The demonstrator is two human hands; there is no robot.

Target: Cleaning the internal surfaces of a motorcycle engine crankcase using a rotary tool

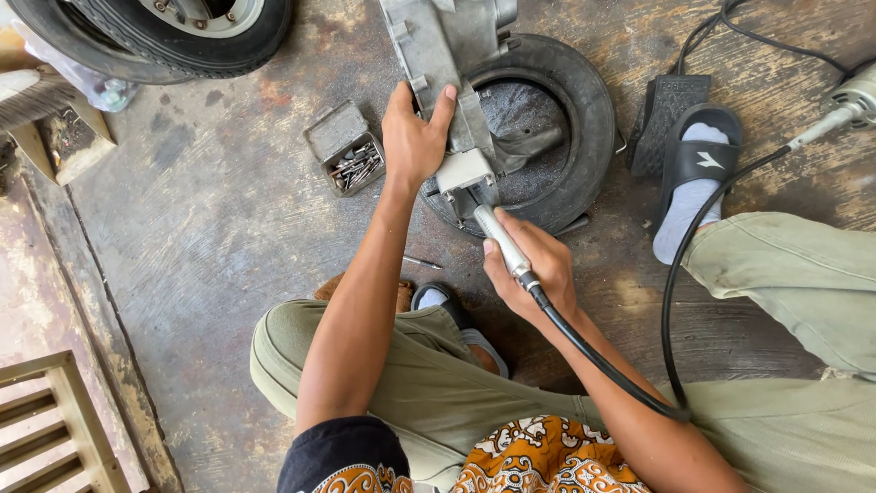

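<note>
Left hand (415, 137): pressed flat on the side of the casing (447, 64), fingers (444, 99) hooked over its edge, thumb spread; it grips the casing and steadies it.
Right hand (534, 269): fingers clenched round the handpiece (502, 242), held like a pen, tip aimed up at the lower end of the casing.
Handpiece: slim silver tube, its tip touching or just at the square block at the bottom of the casing; the exact contact is hidden.
Cable (675, 292): black flexible shaft running from the back of the handpiece, looping past the right knee and up to the motor (858, 91) at the right edge.
Casing: grey metal engine part, lying across the tyre (575, 119) on the floor (219, 228), straight ahead of the person.
Tin (345, 146): small open box of bits, just left of the left hand, on the floor.
Pedal (671, 119): black, beside the right foot in a sandal (693, 173).
Second tyre (173, 36): top left, well apart from the work.
Legs: the person sits on the floor, left leg folded under, right leg stretched out.
</note>
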